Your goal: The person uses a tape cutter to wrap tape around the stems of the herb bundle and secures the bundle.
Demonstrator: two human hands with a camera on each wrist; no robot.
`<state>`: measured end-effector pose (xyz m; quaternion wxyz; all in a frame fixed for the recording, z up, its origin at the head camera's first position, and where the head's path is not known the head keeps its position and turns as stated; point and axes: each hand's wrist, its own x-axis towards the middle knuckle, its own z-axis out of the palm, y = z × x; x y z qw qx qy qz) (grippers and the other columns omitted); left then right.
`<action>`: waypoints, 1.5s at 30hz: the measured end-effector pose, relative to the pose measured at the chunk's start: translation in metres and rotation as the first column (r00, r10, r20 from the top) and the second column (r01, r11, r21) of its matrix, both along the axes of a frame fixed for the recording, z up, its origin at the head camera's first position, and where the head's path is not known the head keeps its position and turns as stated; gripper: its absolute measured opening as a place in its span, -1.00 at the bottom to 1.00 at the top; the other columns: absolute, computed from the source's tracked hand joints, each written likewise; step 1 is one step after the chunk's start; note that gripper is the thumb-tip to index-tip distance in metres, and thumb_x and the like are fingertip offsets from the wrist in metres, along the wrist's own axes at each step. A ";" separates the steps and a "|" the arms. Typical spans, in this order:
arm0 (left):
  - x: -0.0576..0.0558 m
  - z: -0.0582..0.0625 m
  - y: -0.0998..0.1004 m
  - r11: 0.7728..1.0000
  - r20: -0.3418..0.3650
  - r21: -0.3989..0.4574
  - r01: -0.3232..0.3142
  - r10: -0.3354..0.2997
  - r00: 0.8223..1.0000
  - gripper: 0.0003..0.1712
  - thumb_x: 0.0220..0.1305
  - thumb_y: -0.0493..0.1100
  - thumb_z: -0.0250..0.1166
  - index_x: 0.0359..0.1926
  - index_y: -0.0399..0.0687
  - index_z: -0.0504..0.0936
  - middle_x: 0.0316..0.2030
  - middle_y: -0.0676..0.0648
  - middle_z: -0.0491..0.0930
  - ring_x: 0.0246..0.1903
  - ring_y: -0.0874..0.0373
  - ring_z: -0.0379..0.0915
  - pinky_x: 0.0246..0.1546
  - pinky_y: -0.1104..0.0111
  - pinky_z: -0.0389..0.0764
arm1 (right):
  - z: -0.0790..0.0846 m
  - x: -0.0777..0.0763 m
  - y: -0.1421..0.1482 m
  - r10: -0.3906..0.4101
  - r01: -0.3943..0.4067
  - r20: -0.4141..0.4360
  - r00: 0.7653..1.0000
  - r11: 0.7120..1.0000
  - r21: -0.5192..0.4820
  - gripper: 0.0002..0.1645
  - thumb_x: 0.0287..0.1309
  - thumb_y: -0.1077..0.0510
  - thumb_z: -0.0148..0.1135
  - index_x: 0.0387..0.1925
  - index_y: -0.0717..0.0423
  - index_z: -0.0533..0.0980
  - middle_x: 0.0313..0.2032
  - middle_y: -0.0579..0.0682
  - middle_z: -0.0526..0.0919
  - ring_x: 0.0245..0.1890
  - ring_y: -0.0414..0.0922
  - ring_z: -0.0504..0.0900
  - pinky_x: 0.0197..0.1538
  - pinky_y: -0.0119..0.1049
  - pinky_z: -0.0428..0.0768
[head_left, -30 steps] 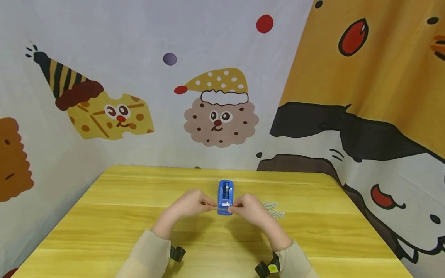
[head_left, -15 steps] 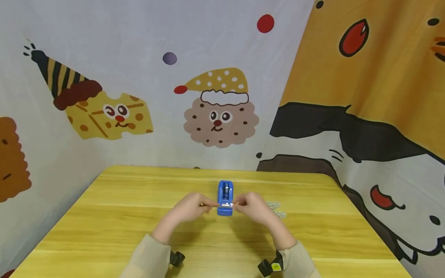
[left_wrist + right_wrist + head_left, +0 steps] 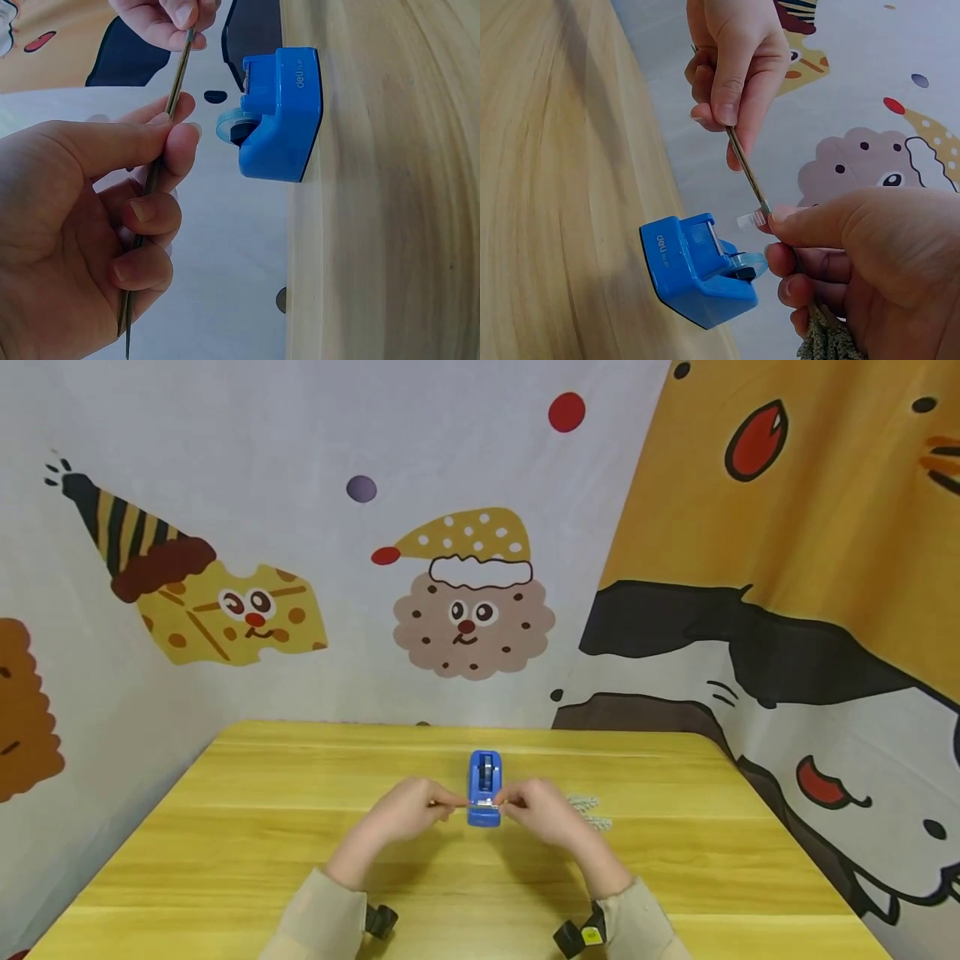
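Observation:
Both hands hold a small bunch of thin dried stems with pale green, grain-like heads. My left hand pinches the stems between thumb and index finger, and their bare ends run down past its other curled fingers in the left wrist view. My right hand grips them nearer the heads, which stick out beyond that hand. A short piece of clear tape juts from the stems at the right thumb tip. Behind the stems stands a blue tape dispenser with a roll of tape in it.
The dispenser rests on a yellow wood-grain table, toward its far edge. A cloth with cartoon prints hangs behind the table. Black wrist cameras sit at both sleeves.
The hands shift only slightly around the stems in front of the dispenser. My right fingers draw back a little to the right, then come in again toward the left. The dispenser stays in place.

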<state>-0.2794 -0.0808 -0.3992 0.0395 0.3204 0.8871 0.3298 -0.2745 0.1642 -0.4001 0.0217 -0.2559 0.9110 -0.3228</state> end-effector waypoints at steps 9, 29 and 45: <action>0.001 0.001 0.000 1.000 0.011 0.000 0.010 -0.010 1.000 -0.69 0.28 -0.37 0.22 0.00 -0.09 0.71 -0.25 -0.13 0.70 -0.71 0.31 0.16 -0.72 0.49 0.25 | 0.000 0.004 -0.003 0.001 -0.002 0.007 1.000 0.997 0.076 -0.85 0.31 0.29 0.13 -0.26 0.21 0.62 -0.42 0.03 0.62 -0.58 -0.24 0.37 -0.51 -0.37 0.44; 0.001 0.002 -0.004 1.000 0.028 0.024 -0.016 0.015 0.999 -0.69 0.34 -0.33 0.19 0.05 -0.08 0.69 -0.22 -0.10 0.70 -0.74 0.32 0.14 -0.71 0.49 0.29 | -0.003 0.001 -0.004 -0.010 0.010 -0.040 0.999 1.000 0.000 -0.93 0.24 0.16 0.28 -0.30 0.08 0.62 -0.52 -0.09 0.57 -0.58 -0.27 0.39 -0.53 -0.39 0.47; 0.004 0.006 -0.002 1.000 -0.015 0.024 -0.014 0.014 1.000 -0.69 0.35 -0.33 0.19 0.05 -0.09 0.69 -0.26 -0.02 0.69 -0.74 0.32 0.13 -0.71 0.48 0.29 | -0.001 0.001 -0.005 -0.073 0.067 -0.115 0.991 0.996 -0.050 -0.84 0.28 0.16 0.25 -0.13 0.01 0.50 -0.64 -0.20 0.40 -0.70 -0.30 0.27 -0.64 -0.43 0.30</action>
